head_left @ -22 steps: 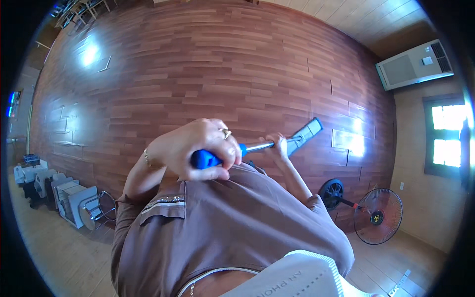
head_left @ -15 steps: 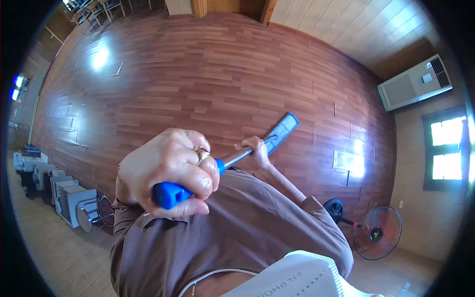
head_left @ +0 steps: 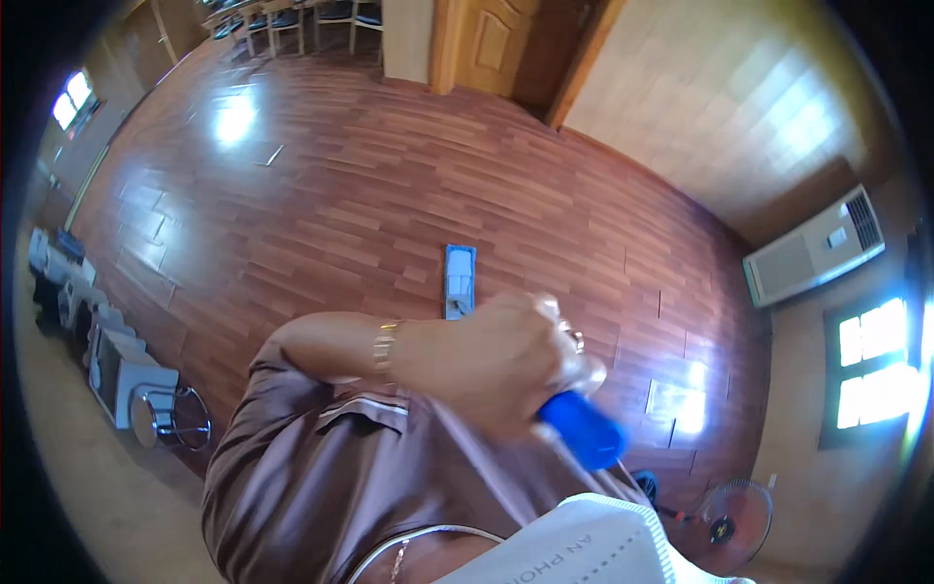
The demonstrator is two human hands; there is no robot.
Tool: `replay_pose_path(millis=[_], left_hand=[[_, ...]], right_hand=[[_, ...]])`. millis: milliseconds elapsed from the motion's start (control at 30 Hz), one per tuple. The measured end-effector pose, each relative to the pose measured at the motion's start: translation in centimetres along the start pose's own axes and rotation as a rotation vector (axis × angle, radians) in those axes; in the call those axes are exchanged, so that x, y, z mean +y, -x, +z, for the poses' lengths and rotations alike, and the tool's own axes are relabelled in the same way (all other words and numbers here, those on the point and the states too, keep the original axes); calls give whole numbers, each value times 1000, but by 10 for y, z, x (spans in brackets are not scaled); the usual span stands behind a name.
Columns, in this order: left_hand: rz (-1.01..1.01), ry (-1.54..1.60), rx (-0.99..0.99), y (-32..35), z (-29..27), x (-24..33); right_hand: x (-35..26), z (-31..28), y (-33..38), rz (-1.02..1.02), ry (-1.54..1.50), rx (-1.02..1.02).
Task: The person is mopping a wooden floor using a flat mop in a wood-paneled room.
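My left hand (head_left: 486,360) is closed around the blue grip end (head_left: 589,433) of a flat mop's pole, high up in front of my chest. Rings and a gold bracelet show on this hand and wrist, and motion smears the fingers. Beyond the knuckles, the mop's long blue-edged, pale head (head_left: 459,277) appears over the wooden floor; whether it touches the boards I cannot tell. My left hand covers most of the pole. My right hand does not show; my left arm, the grip and my brown shirt cover that area.
A standing fan (head_left: 735,526) is at the lower right, near a window (head_left: 871,365) and a white floor-standing air conditioner (head_left: 815,245). Along the left stand a round stool (head_left: 146,419) and several white items. Chairs (head_left: 282,24) and a wooden door (head_left: 496,49) are at the far side.
My left hand has swung right with the blue grip. The mop head has moved left, to mid-view. My right hand, earlier on the pole near the head, has gone out of sight. The view has tilted up.
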State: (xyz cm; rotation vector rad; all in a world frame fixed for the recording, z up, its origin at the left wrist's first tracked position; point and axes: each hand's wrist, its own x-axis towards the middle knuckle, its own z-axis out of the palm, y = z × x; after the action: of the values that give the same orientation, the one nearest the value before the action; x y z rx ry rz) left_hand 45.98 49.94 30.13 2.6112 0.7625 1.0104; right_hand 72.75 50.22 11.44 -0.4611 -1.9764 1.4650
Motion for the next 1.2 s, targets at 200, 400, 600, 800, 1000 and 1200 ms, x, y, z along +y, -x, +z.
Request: replay_pose_path(millis=[200, 400, 600, 800, 1000, 1200], left_hand=[[-221, -79, -27, -34, 128, -98], [-242, 266, -194, -40, 182, -115], [-348, 301, -249, -42, 181, -103], [-446, 295, -275, -42, 170, -84], [-361, 307, -216, -34, 171, -89], [-400, 348, -276, -1, 155, -110]], right_hand=[[-158, -52, -19, -14, 326, 213], [-254, -82, -52, -54, 923, 280], [-298, -65, -47, -65, 1206, 152], [-264, -82, -37, -248, 1060, 178], [-261, -92, -45, -616, 1262, 119], [-232, -78, -54, -474, 1034, 311]])
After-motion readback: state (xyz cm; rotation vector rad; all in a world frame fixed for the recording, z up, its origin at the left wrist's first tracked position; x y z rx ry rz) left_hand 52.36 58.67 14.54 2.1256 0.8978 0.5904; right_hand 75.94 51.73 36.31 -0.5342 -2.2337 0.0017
